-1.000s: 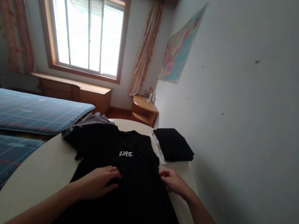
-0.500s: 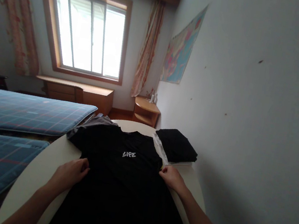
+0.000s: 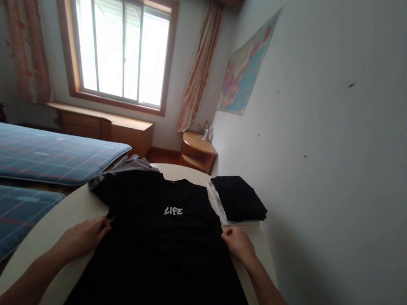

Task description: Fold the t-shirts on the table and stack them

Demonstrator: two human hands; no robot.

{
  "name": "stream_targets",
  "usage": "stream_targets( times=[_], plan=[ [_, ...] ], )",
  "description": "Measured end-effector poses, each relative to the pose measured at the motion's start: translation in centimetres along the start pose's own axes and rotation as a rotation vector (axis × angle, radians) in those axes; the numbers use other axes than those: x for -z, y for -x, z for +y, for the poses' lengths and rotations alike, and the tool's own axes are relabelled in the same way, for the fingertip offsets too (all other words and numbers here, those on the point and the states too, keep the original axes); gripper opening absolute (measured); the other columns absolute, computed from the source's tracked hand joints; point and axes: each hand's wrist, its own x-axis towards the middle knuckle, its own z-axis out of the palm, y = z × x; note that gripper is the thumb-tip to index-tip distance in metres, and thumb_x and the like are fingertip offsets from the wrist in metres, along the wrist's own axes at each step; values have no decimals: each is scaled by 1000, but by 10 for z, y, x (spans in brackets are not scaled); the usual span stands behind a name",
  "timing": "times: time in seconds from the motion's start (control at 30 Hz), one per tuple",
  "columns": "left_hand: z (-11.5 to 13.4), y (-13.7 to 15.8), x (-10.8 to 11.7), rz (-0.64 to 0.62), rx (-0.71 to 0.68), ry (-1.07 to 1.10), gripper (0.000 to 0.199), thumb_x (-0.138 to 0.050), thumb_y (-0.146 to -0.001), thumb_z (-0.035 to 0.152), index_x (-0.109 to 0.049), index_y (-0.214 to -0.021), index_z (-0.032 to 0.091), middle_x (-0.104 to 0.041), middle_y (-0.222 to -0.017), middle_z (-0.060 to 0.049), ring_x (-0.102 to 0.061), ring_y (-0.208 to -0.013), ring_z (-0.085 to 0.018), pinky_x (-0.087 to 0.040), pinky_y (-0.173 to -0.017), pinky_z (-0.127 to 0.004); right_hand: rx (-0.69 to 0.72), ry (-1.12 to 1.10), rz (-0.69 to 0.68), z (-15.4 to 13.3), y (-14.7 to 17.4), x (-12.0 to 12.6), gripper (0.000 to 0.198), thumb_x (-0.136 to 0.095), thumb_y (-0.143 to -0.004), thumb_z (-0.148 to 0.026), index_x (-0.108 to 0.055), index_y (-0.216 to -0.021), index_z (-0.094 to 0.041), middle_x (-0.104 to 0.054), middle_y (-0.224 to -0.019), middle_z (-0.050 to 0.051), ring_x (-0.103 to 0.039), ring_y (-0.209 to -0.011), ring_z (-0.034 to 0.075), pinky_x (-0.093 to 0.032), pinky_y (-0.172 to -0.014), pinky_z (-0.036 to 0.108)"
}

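A black T-shirt with white "LIFE" lettering on its chest lies spread over a round, pale table, its collar pointing away from me. My left hand is closed on the shirt's left edge, just below the sleeve. On the opposite edge, my right hand pinches the fabric near the other armpit. The shirt's right sleeve is not clearly visible. The lower part of the shirt runs out of view toward me.
A stack of folded black clothes sits at the table's far right, with white material beside it. Grey cloth lies at the far left edge. Blue plaid mattresses stand left; a wall rises close on the right.
My left hand has shifted a little left and down, and my right hand slightly right. The shirt's sides are drawn slightly wider apart between them.
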Motion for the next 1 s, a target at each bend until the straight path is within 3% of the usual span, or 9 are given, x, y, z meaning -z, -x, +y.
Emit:
stream_targets(
  times=[0.3,0.43,0.6,0.87,1.0],
  plan=[
    [17,3,14,6,-69,192,23,-42,-93,34,-60,-89,22,-72,-87,-4,-68,-85,-21,-43,-74,-27,8,65,45,-4,1,2,17,-54,-85,-27,-70,-82,-21,-74,-87,6,-68,-83,20,-33,-61,25],
    [14,0,15,90,-35,233,26,-41,-93,38,-61,-92,21,-73,-90,-5,-68,-87,-22,-44,-76,-29,49,116,31,-5,-1,3,20,-51,-89,-27,-70,-89,-19,-74,-92,9,-69,-86,21,-35,-64,25],
    [7,-2,10,97,-40,234,24,-50,-90,43,-63,-96,24,-73,-94,-2,-68,-89,-21,-45,-76,-28,30,189,23,-10,2,2,33,-42,-96,-38,-69,-95,-19,-74,-95,14,-69,-91,26,-39,-68,29],
    [10,-4,5,122,-97,200,11,-52,-86,24,-62,-92,23,-70,-87,0,-66,-83,-18,-44,-73,-26,44,193,-53,-14,11,3,40,-48,-91,-53,-68,-82,-20,-74,-88,11,-69,-86,26,-42,-68,30],
    [27,-1,5,247,-266,189,18,-50,-85,19,-63,-97,23,-68,-102,-4,-64,-96,-20,-48,-87,-31,54,123,-35,-8,6,-1,28,-55,-87,-41,-67,-76,-18,-73,-84,11,-68,-83,25,-41,-68,29]
  ],
)
